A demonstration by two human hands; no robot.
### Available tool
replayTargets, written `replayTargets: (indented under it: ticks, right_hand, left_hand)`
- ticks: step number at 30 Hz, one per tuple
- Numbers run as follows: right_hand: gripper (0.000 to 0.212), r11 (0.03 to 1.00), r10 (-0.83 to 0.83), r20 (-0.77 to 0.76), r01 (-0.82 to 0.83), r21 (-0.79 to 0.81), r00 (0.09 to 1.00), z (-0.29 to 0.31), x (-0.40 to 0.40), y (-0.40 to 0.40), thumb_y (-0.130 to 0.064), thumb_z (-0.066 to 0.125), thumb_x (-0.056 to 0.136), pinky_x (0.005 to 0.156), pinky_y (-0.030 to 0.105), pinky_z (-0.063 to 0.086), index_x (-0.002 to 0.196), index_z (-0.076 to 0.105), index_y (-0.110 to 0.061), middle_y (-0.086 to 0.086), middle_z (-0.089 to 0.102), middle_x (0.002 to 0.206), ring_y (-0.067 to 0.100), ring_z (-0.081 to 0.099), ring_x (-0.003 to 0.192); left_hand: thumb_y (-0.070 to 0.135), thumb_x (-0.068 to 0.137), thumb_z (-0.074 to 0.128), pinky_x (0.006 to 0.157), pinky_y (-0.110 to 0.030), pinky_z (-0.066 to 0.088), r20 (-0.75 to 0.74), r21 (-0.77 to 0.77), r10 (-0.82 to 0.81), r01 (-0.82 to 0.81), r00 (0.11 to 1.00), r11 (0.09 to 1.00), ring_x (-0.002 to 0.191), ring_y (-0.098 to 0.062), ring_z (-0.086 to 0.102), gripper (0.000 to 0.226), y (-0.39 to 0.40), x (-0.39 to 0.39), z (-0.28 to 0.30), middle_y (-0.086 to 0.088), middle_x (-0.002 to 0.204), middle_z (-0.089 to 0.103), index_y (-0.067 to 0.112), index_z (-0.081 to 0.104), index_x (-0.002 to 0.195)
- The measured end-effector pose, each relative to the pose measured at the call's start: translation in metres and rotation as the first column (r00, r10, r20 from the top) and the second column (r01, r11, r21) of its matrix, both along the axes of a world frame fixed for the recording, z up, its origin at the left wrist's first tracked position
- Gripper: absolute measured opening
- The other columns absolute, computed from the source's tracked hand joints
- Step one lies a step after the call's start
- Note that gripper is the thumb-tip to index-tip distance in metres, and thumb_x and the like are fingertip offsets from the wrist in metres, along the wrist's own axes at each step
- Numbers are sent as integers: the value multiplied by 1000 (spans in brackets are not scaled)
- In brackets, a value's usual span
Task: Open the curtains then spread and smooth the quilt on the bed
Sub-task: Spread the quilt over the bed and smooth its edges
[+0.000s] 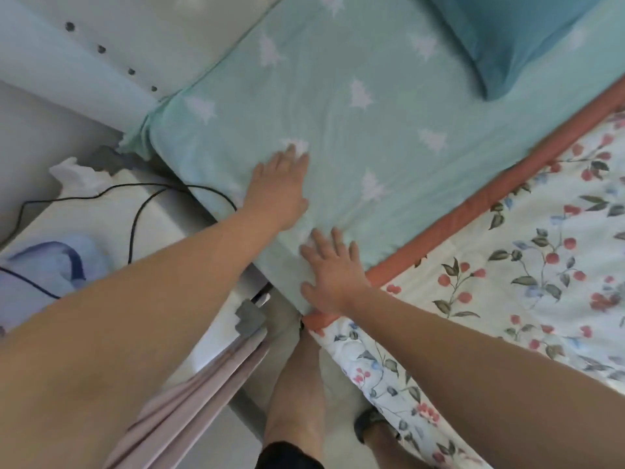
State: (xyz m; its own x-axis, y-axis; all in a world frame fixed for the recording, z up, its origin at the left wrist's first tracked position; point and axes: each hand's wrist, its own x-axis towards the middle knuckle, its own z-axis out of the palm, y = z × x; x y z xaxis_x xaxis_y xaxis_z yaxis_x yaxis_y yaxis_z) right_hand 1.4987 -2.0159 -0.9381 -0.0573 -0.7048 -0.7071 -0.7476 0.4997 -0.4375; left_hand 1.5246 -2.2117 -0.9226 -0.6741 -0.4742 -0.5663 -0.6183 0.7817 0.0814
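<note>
**Inspector:** Position of the quilt (527, 265)?

**Assistant:** The floral quilt lies over the right part of the bed, its orange-red border (490, 194) running diagonally. One corner drapes over the near edge toward the floor. The mint sheet (338, 113) with its white tree print is bare above the border, and a teal pillow (500, 42) sits at the top.

**Inspector:** Hands?

**Assistant:** Both flat, fingers straight and spread, holding nothing. The left hand (280, 187) presses the sheet near the mattress edge. The right hand (333, 272) rests on the sheet just beside the quilt's corner, heel touching the border.

**Inspector:** Handling assessment?

**Assistant:** Judged soft, light and limp; it will fold and bunch rather than slide as one piece. The bound border looks the firmest part. I recommend pinching that border at the near corner and drawing it up toward the pillow, then flat-palm strokes outward.

**Inspector:** Surroundings?

**Assistant:** A bedside unit (101, 211) with a black cable (135, 211) stands at left.
</note>
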Motion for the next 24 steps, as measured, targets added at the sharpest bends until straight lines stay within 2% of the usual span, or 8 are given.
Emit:
replayTargets:
  ticks: [2, 4, 7, 9, 12, 17, 21, 24]
  right_hand:
    - [49, 988, 105, 164, -84, -126, 981, 6, 8, 12, -44, 51, 99, 129, 61, 9, 144, 64, -30, 1, 32, 172, 33, 15, 162]
    - [48, 967, -61, 111, 86, -238, 992, 7, 3, 32, -41, 46, 94, 126, 58, 25, 129, 75, -24, 4, 55, 156, 31, 40, 151]
    - [61, 959, -274, -4, 273, -73, 962, 7, -11, 76, -43, 50, 92, 131, 58, 5, 151, 55, -28, 3, 26, 175, 29, 14, 163]
    - [47, 960, -278, 218, 280, 22, 936, 15, -10, 94, -47, 55, 93, 132, 55, 5, 136, 69, -32, -3, 34, 172, 23, 17, 162]
    - [34, 721, -637, 355, 692, -38, 684, 33, -14, 117, -40, 62, 99, 117, 33, 40, 127, 76, -26, -11, 65, 144, 8, 55, 134]
    - [38, 398, -905, 91, 903, -161, 415, 36, -21, 185, -24, 52, 100, 113, 43, 44, 135, 65, -19, -2, 56, 145, 20, 53, 135]
    - [38, 446, -886, 75, 886, -124, 457, 30, -5, 249, -24, 55, 99, 111, 37, 44, 136, 64, -21, -2, 55, 144, 21, 54, 133]
    - [42, 547, -833, 18, 828, -121, 553, 28, 0, 289, -24, 59, 98, 117, 40, 39, 139, 63, -16, 3, 53, 150, 25, 48, 139]
  left_hand:
    - [35, 103, 54, 123, -64, 18, -12, 102, -115, 116, 993, 988, 161, -27, 7, 76, 50, 11, -16, 2, 175, -1, 36, 11, 165]
    - [40, 107, 43, 121, -71, 11, 29, 134, -102, 98, 994, 986, 161, -24, -6, 69, 70, 39, -30, 8, 175, -10, 43, 4, 164]
    - [46, 105, 48, 120, -71, 8, 127, 21, -46, 43, 991, 999, 160, -26, -14, 84, 74, 85, -39, 3, 173, -20, 36, -10, 165]
    - [38, 105, 51, 122, -68, 3, 230, -77, 11, 7, 973, 997, 159, -38, -12, 91, 77, 94, -37, -7, 172, -22, 24, -17, 164]
    - [13, 100, 45, 127, -59, 4, 278, -116, 175, -148, 944, 982, 157, -47, -7, 85, 101, 73, -24, -27, 169, -16, 4, -12, 163]
    - [28, 102, 49, 121, -50, 32, -157, 124, 47, -27, 987, 992, 151, -32, 33, 65, 190, 69, -9, -12, 166, 32, 16, 27, 162]
    - [47, 98, 59, 84, -44, 54, 13, 171, 301, -299, 953, 939, 108, -36, 64, 48, 235, 112, -21, -13, 117, 67, 13, 54, 132]
    - [59, 95, 56, 78, -41, 56, 97, 190, 371, -383, 923, 904, 95, -32, 69, 47, 236, 128, -27, -6, 100, 71, 18, 63, 117]
